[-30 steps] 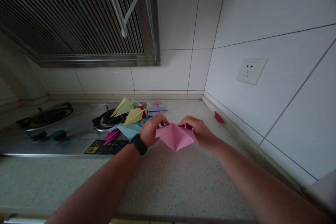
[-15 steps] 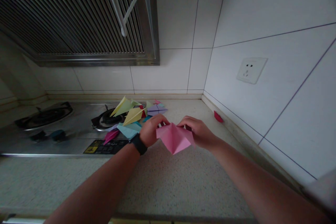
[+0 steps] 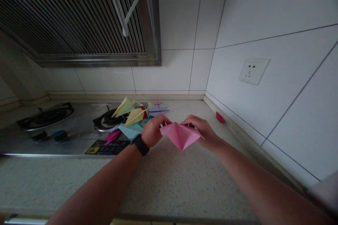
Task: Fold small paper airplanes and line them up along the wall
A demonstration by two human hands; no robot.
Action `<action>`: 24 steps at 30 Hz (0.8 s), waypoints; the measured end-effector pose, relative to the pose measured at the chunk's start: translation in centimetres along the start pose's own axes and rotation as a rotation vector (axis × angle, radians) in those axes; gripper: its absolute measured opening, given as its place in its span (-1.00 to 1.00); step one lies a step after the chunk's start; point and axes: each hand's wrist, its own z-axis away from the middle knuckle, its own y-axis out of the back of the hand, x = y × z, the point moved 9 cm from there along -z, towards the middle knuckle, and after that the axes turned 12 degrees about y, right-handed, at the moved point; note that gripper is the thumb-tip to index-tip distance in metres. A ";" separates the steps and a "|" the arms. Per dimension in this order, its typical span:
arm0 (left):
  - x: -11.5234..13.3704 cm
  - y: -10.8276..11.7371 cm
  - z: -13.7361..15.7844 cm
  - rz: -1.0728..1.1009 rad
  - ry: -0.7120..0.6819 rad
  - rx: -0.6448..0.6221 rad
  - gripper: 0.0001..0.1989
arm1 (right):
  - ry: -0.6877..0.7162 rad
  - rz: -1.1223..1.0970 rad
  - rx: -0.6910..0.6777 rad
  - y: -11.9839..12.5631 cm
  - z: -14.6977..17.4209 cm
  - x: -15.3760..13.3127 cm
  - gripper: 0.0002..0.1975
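Observation:
A piece of folded pink paper is held above the counter, its pointed fold facing down toward me and its two sides spread like wings. My left hand, below a black wristwatch, pinches the paper's left edge. On its far right edge my right hand is closed as well; some fingertips are hidden behind the paper. Left of my left hand lie several folded paper planes, among them a yellow one, a light blue one, a purple one and a magenta one.
The gas stove with two burners takes up the left, under a range hood. A small red folded paper rests by the right wall, below a power socket. Speckled countertop runs along the front.
The pink paper has shifted slightly right and tilted, its lower point moving up and to the right. Both hands keep their grip.

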 end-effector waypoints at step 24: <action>-0.4 -1.2 0.0 0.088 0.053 -0.051 -0.72 | -0.158 -0.281 0.113 0.2 0.7 1.5 -0.76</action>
